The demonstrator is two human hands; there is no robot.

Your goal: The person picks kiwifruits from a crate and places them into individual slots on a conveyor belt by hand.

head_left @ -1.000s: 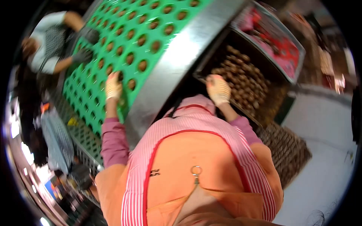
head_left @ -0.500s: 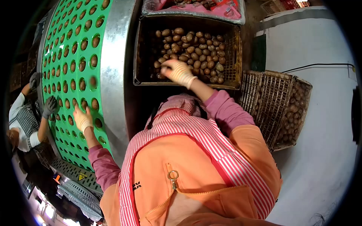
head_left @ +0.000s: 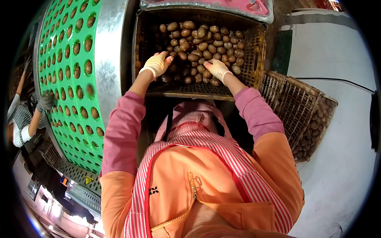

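Note:
Many brown eggs (head_left: 206,45) lie heaped in a dark plastic crate (head_left: 194,94) in front of me. Both my hands wear cream gloves that leave the fingertips bare. Over the crate's left part is my left hand (head_left: 155,64), thumb and fingers apart, close to the nearest eggs. My right hand (head_left: 218,70) reaches in from the right, its fingertips at eggs near the middle of the heap. Neither hand shows an egg lifted off the heap. The undersides of the fingers are partly hidden.
Left of the crate runs a green conveyor (head_left: 59,99) with eggs in its holes, edged by a metal strip (head_left: 109,67). A co-worker's grey-gloved hand (head_left: 47,101) is at its far side. Another egg crate (head_left: 313,131) stands right; pink plastic (head_left: 238,4) lies beyond.
My left hand has left the green conveyor and come over the crate. My right hand has shifted right among the eggs. The view has moved slightly, and the co-worker's hands have moved.

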